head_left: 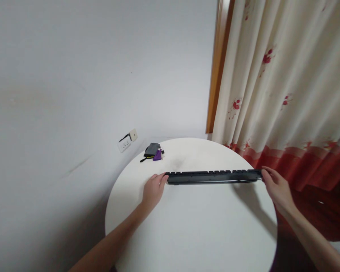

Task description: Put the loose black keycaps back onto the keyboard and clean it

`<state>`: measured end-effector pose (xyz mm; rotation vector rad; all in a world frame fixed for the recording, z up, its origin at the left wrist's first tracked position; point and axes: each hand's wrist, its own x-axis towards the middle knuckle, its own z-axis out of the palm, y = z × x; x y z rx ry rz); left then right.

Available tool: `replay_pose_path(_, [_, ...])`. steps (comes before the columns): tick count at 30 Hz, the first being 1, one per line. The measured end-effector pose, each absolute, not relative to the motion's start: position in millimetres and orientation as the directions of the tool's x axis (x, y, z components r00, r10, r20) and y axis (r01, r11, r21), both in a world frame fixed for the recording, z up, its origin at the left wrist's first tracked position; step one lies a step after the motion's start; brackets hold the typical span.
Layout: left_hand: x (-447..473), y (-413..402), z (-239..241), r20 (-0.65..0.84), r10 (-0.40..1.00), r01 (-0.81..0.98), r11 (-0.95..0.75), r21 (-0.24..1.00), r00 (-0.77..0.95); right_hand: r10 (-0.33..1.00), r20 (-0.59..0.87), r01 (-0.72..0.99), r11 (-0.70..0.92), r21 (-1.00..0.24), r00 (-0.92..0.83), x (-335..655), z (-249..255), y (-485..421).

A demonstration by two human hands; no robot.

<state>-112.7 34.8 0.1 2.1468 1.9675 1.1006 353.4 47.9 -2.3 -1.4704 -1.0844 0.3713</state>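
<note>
A black computer keyboard (212, 177) is stretched between my two hands over a round white table (201, 226). It is seen edge-on, with the key tops showing along its upper side. My left hand (154, 189) is closed on the keyboard's left end. At the opposite end, my right hand (276, 187) grips the keyboard, fingers partly hidden behind it. The keyboard's right side appears raised, casting a shadow on the tabletop. Whether its left end touches the table, I cannot tell.
Near the table's back left edge lie a grey and black pouch (152, 150), a purple item (157, 155) and a small black clip (163, 152). A wall socket (125, 144) is at the left. A floral curtain (283, 94) hangs at the right.
</note>
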Motion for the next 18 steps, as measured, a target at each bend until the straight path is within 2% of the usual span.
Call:
replay_pose_path(4, [-103.3,56.0,8.1,0.460,0.878,0.888,-0.099,0.448,-0.134,0.718,0.465,0.463,0.223,-0.858,0.518,344.0,-9.9,77.3])
replay_pose_path(7, [-102.3,74.2,-2.7,0.501,0.862,0.835,-0.220,0.505,-0.076,0.693,0.494,0.475,0.244,-0.846,0.524,335.9,-19.5,97.2])
replay_pose_path(9, [-103.5,86.6,-16.3,0.515,0.855,0.723,-0.322,0.611,-0.055,0.667,0.526,0.531,0.225,-0.817,0.527,330.5,-24.9,107.8])
replay_pose_path(13, [-107.4,104.2,-40.6,0.427,0.899,0.475,-0.334,0.814,-0.099,0.647,0.564,0.667,0.112,-0.736,0.514,322.5,-30.2,124.6])
replay_pose_path(18, [-110.6,105.2,-43.7,0.411,0.911,0.283,-0.385,0.879,-0.038,0.669,0.522,0.708,-0.010,-0.706,0.529,319.6,-37.8,134.4])
